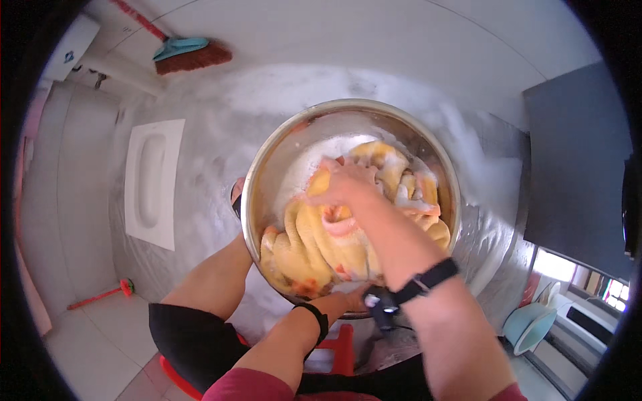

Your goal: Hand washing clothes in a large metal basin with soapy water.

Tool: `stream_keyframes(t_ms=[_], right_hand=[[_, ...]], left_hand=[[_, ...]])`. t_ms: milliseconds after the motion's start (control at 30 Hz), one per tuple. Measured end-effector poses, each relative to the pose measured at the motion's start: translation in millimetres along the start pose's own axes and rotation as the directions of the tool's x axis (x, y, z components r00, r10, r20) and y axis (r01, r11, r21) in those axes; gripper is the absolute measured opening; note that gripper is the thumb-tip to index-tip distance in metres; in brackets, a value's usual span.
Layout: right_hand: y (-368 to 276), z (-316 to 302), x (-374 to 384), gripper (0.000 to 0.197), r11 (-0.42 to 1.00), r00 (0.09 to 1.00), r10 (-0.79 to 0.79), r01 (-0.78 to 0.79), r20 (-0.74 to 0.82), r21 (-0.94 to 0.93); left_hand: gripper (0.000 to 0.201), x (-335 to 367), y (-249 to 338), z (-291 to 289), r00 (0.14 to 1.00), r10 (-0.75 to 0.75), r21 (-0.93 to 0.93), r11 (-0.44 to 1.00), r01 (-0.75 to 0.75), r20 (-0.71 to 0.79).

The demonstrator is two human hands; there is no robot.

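Observation:
A large round metal basin (252, 180) stands in front of me, holding a thick, fluffy yellow cloth (311, 234) with pink and orange patches. The cloth lies bunched in folds, wet, with white foam (304, 164) around its far left side. My right hand (344, 184) reaches across the basin and grips a fold of the cloth between thumb and fingers. At the near rim is my left hand (351, 301), low against the cloth; its fingers are mostly hidden by the black device (381, 304) on my right wrist.
Foamy water (287, 83) covers the floor around the basin. A white squat toilet (152, 184) is set at the left. Behind lies a broom (194, 55); a red-handled brush (100, 295) is at lower left. A dark panel (575, 167) stands right, above a light-blue basin (528, 327). Beneath me is a red stool (344, 351).

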State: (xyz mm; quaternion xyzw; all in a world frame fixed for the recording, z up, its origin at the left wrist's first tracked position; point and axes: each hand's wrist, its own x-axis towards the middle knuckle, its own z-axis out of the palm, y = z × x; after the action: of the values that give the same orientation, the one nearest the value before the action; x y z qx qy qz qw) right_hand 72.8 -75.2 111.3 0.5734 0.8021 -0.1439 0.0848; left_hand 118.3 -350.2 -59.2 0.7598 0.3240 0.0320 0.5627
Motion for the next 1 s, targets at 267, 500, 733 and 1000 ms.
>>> stream_keyframes(t_ms=[267, 500, 733, 1000], right_hand=[[18.9, -40.5, -64.8, 0.061, 0.994, 0.979, 0.010, -0.033, 0.205, 0.108], [35.2, -25.6, -239.6, 0.048, 0.865, 0.970, 0.243, -0.228, 0.024, 0.447], [49.3, 2.6, -276.1, 0.053, 0.778, 0.902, 0.418, -0.295, -0.107, 0.555], [57.8, 76.8, -242.2, 0.036, 0.803, 0.909, 0.352, -0.171, -0.223, 0.571]], left_hand=[[0.055, -14.7, 20.9, -52.9, 0.999, -0.042, 0.012, 0.999, 0.042, 0.033], [0.055, -66.7, 40.3, -98.4, 0.962, -0.206, 0.143, 0.973, 0.182, 0.180], [0.067, -128.5, 183.7, -217.7, 0.838, -0.281, 0.056, 0.937, 0.346, -0.469], [0.058, -42.6, 101.0, -159.1, 0.468, 0.161, 0.331, 0.892, 0.308, -0.869]])
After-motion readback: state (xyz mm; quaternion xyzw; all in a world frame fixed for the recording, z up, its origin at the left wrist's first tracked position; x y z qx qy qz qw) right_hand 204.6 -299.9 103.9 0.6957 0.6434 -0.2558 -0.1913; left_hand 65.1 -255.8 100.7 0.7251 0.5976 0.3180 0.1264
